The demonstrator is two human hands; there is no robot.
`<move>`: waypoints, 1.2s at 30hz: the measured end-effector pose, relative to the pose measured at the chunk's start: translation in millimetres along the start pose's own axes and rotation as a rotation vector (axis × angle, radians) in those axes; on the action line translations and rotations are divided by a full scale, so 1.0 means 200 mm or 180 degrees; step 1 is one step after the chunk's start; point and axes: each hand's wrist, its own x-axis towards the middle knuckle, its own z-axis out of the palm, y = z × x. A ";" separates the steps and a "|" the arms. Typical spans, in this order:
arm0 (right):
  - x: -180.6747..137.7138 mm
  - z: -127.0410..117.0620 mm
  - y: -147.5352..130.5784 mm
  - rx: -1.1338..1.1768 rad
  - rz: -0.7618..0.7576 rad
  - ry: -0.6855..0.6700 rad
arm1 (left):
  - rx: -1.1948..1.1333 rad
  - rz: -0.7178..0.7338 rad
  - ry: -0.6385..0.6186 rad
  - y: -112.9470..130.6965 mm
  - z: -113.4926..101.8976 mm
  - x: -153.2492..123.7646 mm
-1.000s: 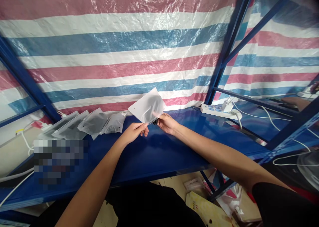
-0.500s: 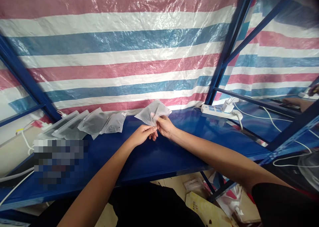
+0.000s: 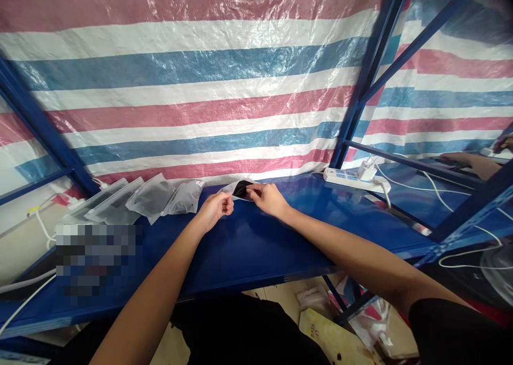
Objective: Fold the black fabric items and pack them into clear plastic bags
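Observation:
A frosted plastic bag [image 3: 229, 188] lies near the back of the blue shelf, its mouth spread toward me. Something black [image 3: 241, 189] shows inside the opening; its kind is not clear. My left hand [image 3: 215, 211] is closed, pinching the bag's left edge between thumb and fingers. On the other side, my right hand [image 3: 271, 199] is closed in a pinch at the right of the mouth, close against the black thing. To the left, several similar frosted bags [image 3: 150, 196] with dark contents lie overlapping in a row.
A white power strip [image 3: 355, 180] with plugs and cables stands at the back right. Blue metal posts [image 3: 352, 108] and a striped tarp [image 3: 208, 98] border the shelf. A blurred patch covers the left front. Another person's arm [image 3: 471, 164] shows at far right.
My hands have moved apart from each other, the left one leftward. The bag, raised and upright before, now lies lower with its mouth spread, and the black thing shows inside.

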 end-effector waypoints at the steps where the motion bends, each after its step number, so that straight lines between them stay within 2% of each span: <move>1: 0.00 -0.03 0.00 -0.0149 -0.0256 0.0127 | -0.0169 0.0025 0.0032 0.01 -0.01 0.00; 4: 0.00 -0.09 0.02 -0.0369 -0.0940 0.0396 | -0.0587 0.0026 0.0148 0.05 -0.04 0.00; 6: 0.02 -0.10 0.07 -0.0448 -0.1195 0.0402 | -0.0772 0.0019 0.0265 0.06 -0.07 0.00; 8: 0.05 -0.09 0.13 -0.0290 -0.1115 0.0308 | -0.0869 0.0048 0.0412 0.08 -0.09 0.01; 11: 0.08 -0.06 0.22 0.0238 -0.0591 0.0191 | -0.0730 0.0128 0.0814 0.08 -0.12 0.03; 13: 0.08 -0.05 0.24 0.0470 -0.0374 0.0193 | -0.0273 0.0386 0.1297 0.08 -0.11 0.01; 15: 0.08 -0.04 0.22 0.0538 -0.0369 0.0259 | 0.0711 0.1053 0.1787 0.07 -0.09 -0.01; 16: 0.07 -0.03 0.19 0.0541 -0.0397 0.0288 | 0.1369 0.1517 0.1902 0.07 -0.07 -0.03; 17: 0.06 -0.03 0.17 0.0541 -0.0425 0.0293 | 0.2066 0.1994 0.1874 0.06 -0.05 -0.05; 19: 0.04 -0.02 0.11 0.0521 -0.0528 0.0211 | 0.3293 0.2761 0.1426 0.05 -0.01 -0.06; 22: 0.00 0.00 0.03 0.0387 -0.0883 0.0034 | 0.4223 0.3209 0.0702 0.02 0.03 -0.05; 25: -0.02 0.01 -0.02 0.0186 -0.1207 -0.0009 | 0.4446 0.3265 0.0543 0.01 0.01 -0.03; 29: -0.01 0.00 -0.05 -0.0047 -0.1356 -0.0053 | 0.4514 0.3279 0.0542 0.03 -0.01 -0.02; 36: -0.01 0.01 -0.06 -0.0374 -0.1577 -0.0026 | 0.4234 0.3386 0.0430 0.03 -0.01 -0.02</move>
